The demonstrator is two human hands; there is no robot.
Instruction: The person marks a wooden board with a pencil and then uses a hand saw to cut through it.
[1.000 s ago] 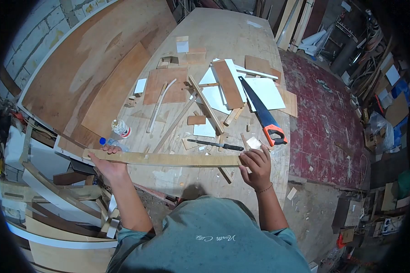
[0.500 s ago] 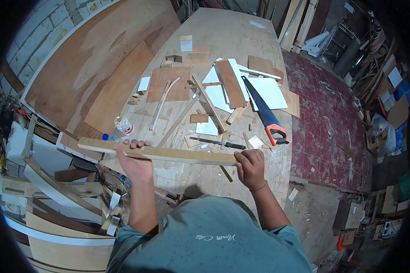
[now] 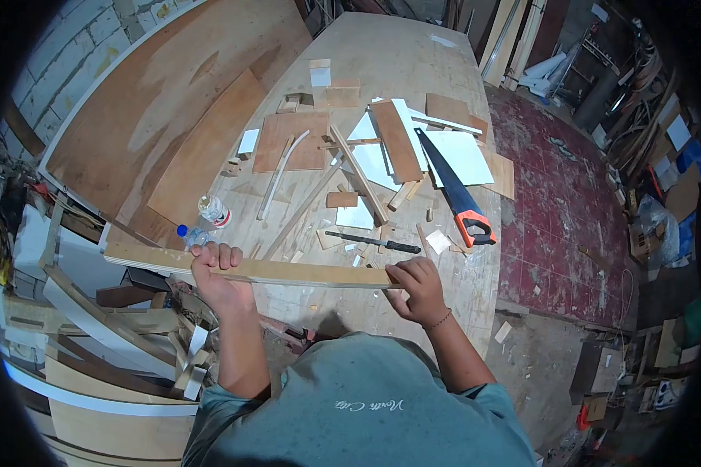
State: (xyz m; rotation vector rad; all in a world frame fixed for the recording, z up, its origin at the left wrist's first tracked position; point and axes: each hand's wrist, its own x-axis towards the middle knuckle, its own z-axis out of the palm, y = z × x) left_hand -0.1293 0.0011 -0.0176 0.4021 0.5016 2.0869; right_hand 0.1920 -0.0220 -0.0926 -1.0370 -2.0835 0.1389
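Note:
A long plywood strip (image 3: 311, 273) is held crosswise in front of my body, over the near part of the workbench. My left hand (image 3: 222, 280) wraps round it left of its middle, fingers curled over the far edge. At the strip's right end, my right hand (image 3: 418, 289) grips it between thumb and fingers. Just beyond the strip lies a slim tool with a black handle (image 3: 401, 247), perhaps a file or a narrow saw. A handsaw (image 3: 456, 191) with an orange and black handle rests farther right.
Offcuts, white panels (image 3: 463, 159) and a brown board (image 3: 396, 140) lie on the workbench (image 3: 382, 47). A clear bottle (image 3: 213, 210) and a blue-capped bottle (image 3: 195, 236) stand at its left side. Curved wooden frames (image 3: 93, 319) crowd the lower left; red floor (image 3: 553, 218) lies to the right.
Both hands have moved the plywood strip to the left, and its left end now reaches farther out and slightly lower. My grip on it stays closed.

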